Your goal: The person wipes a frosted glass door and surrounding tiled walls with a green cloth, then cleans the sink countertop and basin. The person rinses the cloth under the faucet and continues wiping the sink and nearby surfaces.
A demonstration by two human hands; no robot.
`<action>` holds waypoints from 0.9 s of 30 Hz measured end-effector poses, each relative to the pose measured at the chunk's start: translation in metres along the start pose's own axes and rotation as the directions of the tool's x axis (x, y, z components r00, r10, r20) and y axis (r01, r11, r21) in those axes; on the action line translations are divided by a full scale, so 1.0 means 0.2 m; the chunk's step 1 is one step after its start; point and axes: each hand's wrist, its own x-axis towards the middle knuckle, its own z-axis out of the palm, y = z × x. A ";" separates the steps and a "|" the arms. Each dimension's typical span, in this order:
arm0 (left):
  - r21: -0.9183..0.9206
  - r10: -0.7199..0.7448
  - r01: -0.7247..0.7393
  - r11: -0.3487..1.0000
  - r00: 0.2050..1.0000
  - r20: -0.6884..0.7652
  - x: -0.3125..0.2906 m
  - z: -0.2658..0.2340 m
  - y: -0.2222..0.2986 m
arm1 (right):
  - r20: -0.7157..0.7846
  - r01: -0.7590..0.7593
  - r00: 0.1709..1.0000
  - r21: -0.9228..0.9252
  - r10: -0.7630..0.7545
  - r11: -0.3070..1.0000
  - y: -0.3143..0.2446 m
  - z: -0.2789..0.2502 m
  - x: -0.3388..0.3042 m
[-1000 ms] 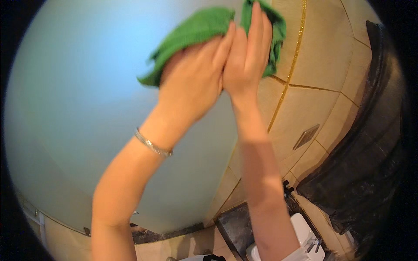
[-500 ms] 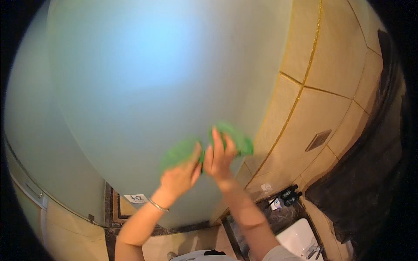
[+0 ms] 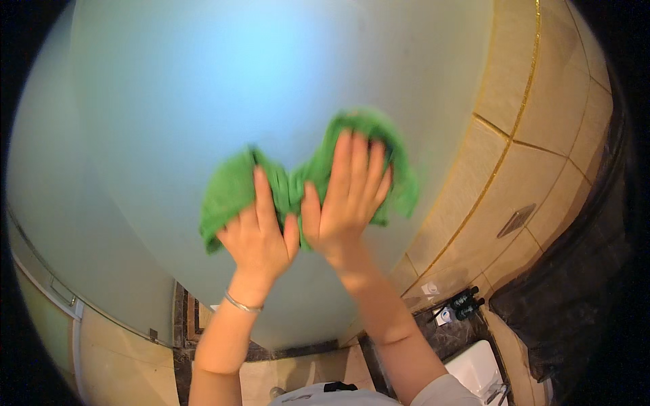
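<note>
Two bare forearms rise from the lower edge, with no sleeves over them up to the wrists. The left hand (image 3: 256, 237) has a thin silver bangle (image 3: 242, 304) round the wrist, just below the hand; it is a plain, narrow band. The right hand (image 3: 345, 203) wears no ring or band that shows. Below the bangle, at the bottom edge, pale grey cloth (image 3: 440, 392) covers the right upper arm. Nails are short and unpainted.
</note>
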 end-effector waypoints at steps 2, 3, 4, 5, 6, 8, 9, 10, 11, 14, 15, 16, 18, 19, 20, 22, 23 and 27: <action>-0.062 -0.037 0.051 0.997 0.980 0.198 -0.36 0.06 -0.02 | 0.109 0.006 0.994 0.010 -0.007 1.000 0.01 0.02 -0.39; -0.091 -0.013 0.041 0.995 0.958 0.286 -0.54 0.08 -0.04 | 0.127 0.034 0.991 0.058 -0.041 0.998 0.02 0.03 -0.60; -0.141 0.062 -0.022 0.990 0.958 0.281 -0.71 0.09 -0.07 | 0.127 0.028 0.991 0.140 -0.046 0.990 0.01 0.03 -0.78; -0.183 0.133 -0.084 0.980 0.952 0.276 -0.81 0.09 -0.10 | 0.127 0.020 0.991 0.228 -0.051 0.973 -0.02 0.03 -0.88; -0.189 0.161 -0.110 0.976 0.945 0.284 -0.77 0.07 -0.10 | 0.188 0.002 0.981 0.285 -0.058 0.958 -0.01 0.01 -0.87; -0.193 0.219 -0.165 0.967 0.928 0.300 -0.54 0.02 -0.10 | 0.299 -0.050 0.951 0.402 -0.080 0.914 0.03 0.02 -0.73; -0.113 0.205 -0.182 0.977 0.949 0.241 -0.38 -0.01 -0.10 | 0.234 -0.017 0.967 0.448 -0.098 0.894 0.01 0.01 -0.55; -0.048 0.199 -0.193 0.980 0.964 0.176 -0.20 -0.02 -0.09 | 0.172 0.018 0.979 0.476 -0.113 0.879 0.00 0.00 -0.31; -0.082 0.176 -0.170 0.982 0.982 0.075 -0.02 -0.03 -0.07 | 0.042 0.160 0.980 0.411 -0.194 0.897 0.01 0.01 -0.09; -0.012 0.092 -0.094 0.995 0.990 -0.103 0.37 -0.12 -0.06 | -0.203 0.300 0.952 0.451 -0.230 0.841 -0.10 0.03 0.40; -0.005 0.095 -0.097 0.995 0.982 -0.161 0.43 -0.13 -0.06 | -0.257 0.337 0.934 0.401 -0.248 0.852 -0.12 0.04 0.48; 0.017 0.157 -0.158 0.987 0.946 -0.282 0.46 -0.11 -0.09 | -0.274 0.334 0.931 0.383 -0.240 0.861 -0.12 0.05 0.48; 0.030 0.113 -0.109 0.994 0.973 -0.201 0.35 -0.10 -0.10 | -0.256 0.286 0.946 0.362 -0.200 0.887 -0.14 0.08 0.39; 0.027 0.088 -0.084 0.996 0.982 -0.169 0.28 -0.11 -0.09 | -0.229 0.251 0.957 0.339 -0.179 0.907 -0.13 0.06 0.29; -0.012 0.078 -0.080 0.997 0.986 -0.146 0.18 -0.08 -0.08 | -0.204 0.217 0.966 0.312 -0.158 0.925 -0.13 0.05 0.18; 0.020 0.104 -0.107 0.994 0.985 0.140 -0.17 -0.03 -0.15 | -0.045 0.117 0.993 0.391 -0.107 0.913 -0.14 0.06 -0.16; -0.008 0.160 -0.161 0.987 0.972 0.173 -0.34 -0.01 -0.17 | 0.120 0.026 0.990 0.396 -0.080 0.918 -0.14 0.04 -0.38; -0.170 0.301 -0.255 0.952 0.887 0.349 -1.01 0.03 -0.45 | 0.195 0.230 0.939 0.257 -0.283 0.939 -0.27 0.08 -1.03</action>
